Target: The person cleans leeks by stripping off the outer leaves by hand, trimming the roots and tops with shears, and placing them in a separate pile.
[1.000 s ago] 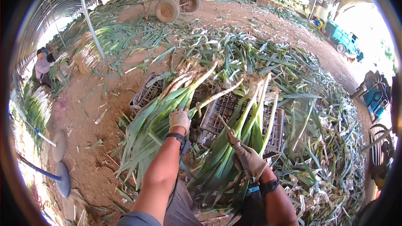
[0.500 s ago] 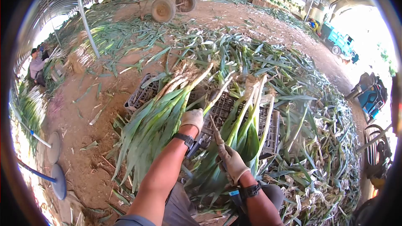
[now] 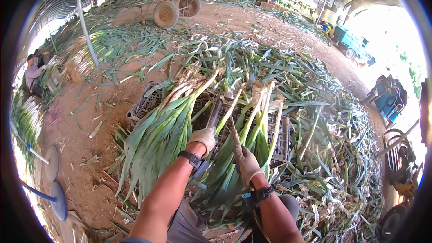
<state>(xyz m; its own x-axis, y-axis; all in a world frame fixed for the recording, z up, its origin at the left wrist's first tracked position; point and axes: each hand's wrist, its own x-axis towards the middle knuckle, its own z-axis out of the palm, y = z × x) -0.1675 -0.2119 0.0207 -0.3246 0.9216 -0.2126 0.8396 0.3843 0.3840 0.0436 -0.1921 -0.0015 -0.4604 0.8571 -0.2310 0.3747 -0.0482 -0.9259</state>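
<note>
The single leek stalk [image 3: 227, 112] is long and thin, pale in its upper part and green lower down. It lies slanted over the dark plastic crates [image 3: 144, 103], root end away from the person, and its lower part is gripped in the gloved left hand [image 3: 203, 138]. Just left of it lies a thick bundle of leeks [image 3: 164, 130], also slanted, with pale rooted ends on the crates and broad green leaves fanning down to the ground. On the right a smaller bundle [image 3: 260, 121] lies steeper. The knife [image 3: 235, 136] has a narrow brownish blade that points up between the stalk and the smaller bundle. Its handle is enclosed by the gloved right hand [image 3: 247, 165].
</note>
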